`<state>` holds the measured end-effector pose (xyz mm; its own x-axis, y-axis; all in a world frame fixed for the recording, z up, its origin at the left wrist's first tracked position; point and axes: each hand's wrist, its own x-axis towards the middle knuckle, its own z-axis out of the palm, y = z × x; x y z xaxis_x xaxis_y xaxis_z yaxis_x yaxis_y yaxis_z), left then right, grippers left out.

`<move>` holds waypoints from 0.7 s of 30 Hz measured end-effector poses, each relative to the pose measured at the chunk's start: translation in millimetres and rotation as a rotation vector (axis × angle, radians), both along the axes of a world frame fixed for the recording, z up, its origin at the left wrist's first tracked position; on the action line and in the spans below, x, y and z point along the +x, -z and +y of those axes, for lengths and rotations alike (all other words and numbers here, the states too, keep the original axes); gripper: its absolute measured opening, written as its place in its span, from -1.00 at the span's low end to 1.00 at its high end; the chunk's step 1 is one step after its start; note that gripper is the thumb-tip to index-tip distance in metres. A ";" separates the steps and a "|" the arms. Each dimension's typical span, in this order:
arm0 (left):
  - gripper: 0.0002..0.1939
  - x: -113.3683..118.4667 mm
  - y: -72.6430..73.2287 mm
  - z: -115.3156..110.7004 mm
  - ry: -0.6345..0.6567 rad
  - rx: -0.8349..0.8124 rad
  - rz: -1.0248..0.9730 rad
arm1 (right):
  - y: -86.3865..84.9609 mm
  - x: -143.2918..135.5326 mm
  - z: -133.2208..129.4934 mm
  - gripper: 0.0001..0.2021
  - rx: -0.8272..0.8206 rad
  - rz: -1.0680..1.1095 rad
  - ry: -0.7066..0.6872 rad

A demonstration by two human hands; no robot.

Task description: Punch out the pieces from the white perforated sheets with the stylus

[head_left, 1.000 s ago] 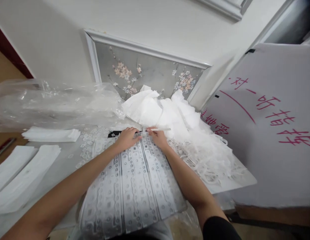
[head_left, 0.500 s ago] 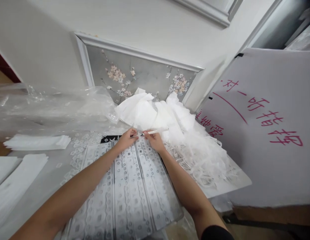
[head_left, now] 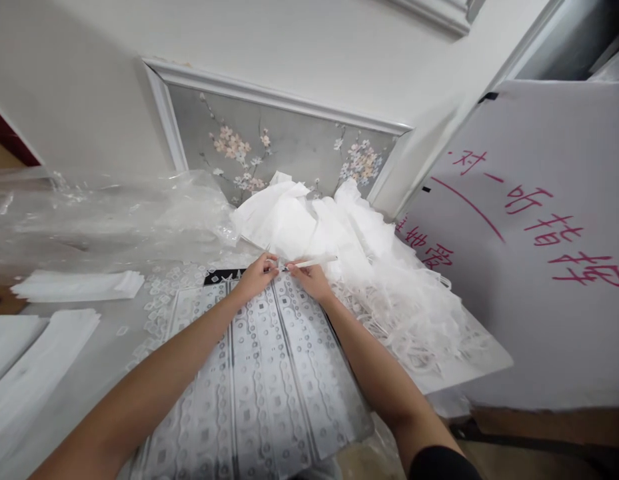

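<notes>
My right hand (head_left: 310,280) is closed around a slim white pen-like tool (head_left: 323,260), whose dark tip points left toward my other hand. My left hand (head_left: 256,275) has its fingers pinched close by that tip; whatever lies between them is too small to make out. Both hands are at the far edge of a pale sheet (head_left: 259,380) printed with rows of grey circles, squares and wavy lines. Beside my left hand, a black strip (head_left: 220,276) bears small pale star and diamond shapes.
Crumpled white thin sheets (head_left: 294,217) and a heap of cut-out strips (head_left: 414,327) lie behind and right. Small square pieces (head_left: 162,300) are scattered at left, near stacked white strips (head_left: 79,285). Clear plastic (head_left: 139,213) and a written board (head_left: 529,300) flank the table.
The view has shifted slightly, so the surroundings sit a little differently. Both hands remain close together at the sheet's far edge, and the right still holds the pen-like tool.
</notes>
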<state>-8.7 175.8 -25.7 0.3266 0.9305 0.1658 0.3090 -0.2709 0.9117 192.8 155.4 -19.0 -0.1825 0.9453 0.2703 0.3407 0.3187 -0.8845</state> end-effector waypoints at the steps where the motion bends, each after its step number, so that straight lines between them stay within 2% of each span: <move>1: -0.65 0.0 0.0 -0.1 0.002 -0.001 -0.004 | -0.2 0.0 -0.1 -0.53 0.000 -0.001 -0.002; 14: -0.64 -0.8 -1.7 -3.5 0.006 -0.001 -0.021 | -7.1 -2.3 -6.0 -0.52 -0.002 -0.027 0.022; 21: -0.62 -1.9 -3.4 -3.0 0.013 -0.010 -0.026 | -3.3 -4.8 -3.9 -0.65 0.071 -0.122 -0.002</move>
<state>-10.7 172.8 -22.3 0.3347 0.9278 0.1650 0.2812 -0.2655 0.9222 188.1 151.5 -15.7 -0.2202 0.9240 0.3126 0.4437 0.3803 -0.8115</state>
